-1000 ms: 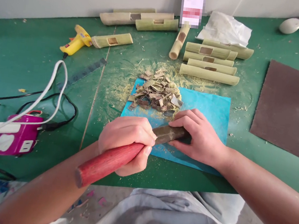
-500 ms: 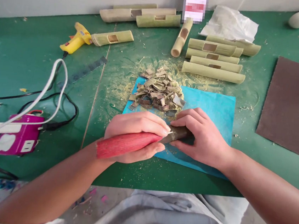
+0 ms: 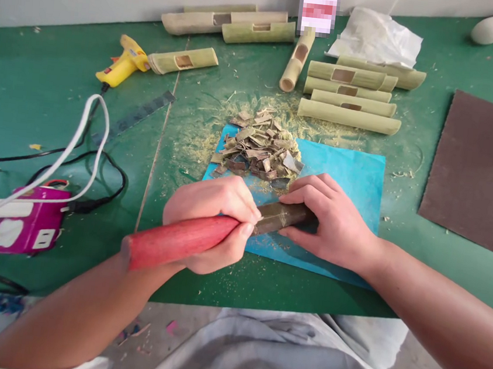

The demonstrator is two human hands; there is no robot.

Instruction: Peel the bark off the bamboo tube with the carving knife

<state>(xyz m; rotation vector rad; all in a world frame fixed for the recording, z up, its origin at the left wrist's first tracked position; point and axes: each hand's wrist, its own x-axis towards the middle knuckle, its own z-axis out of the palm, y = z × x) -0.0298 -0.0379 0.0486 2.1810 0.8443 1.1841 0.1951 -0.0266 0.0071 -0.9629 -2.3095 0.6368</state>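
My left hand (image 3: 212, 210) is closed around a red-handled tool (image 3: 179, 239), whose blunt end points down to the left. Its working end is hidden by my fingers. My left thumb and fingertips pinch together at the near end of a dark brown piece with pale scratches (image 3: 276, 217). Over the other end of that piece, my right hand (image 3: 333, 223) curves with thumb and fingers on either side. Whether the piece joins the red handle cannot be seen. Both hands work above a blue sheet (image 3: 345, 165). Just beyond them lies a heap of brownish scraps (image 3: 261, 148).
Cut bamboo tubes (image 3: 348, 116) with rectangular openings lie at the back. A yellow glue gun (image 3: 125, 63) touches one at the left. A purple power box (image 3: 29, 220) with cables stands at the left. A dark brown sheet (image 3: 479, 174) lies right. Pale dust surrounds the scraps.
My left hand and the red-handled tool have drawn left and slightly down, uncovering more of the dark brown piece. My left fingers are curled tighter. The right hand has kept its hold.
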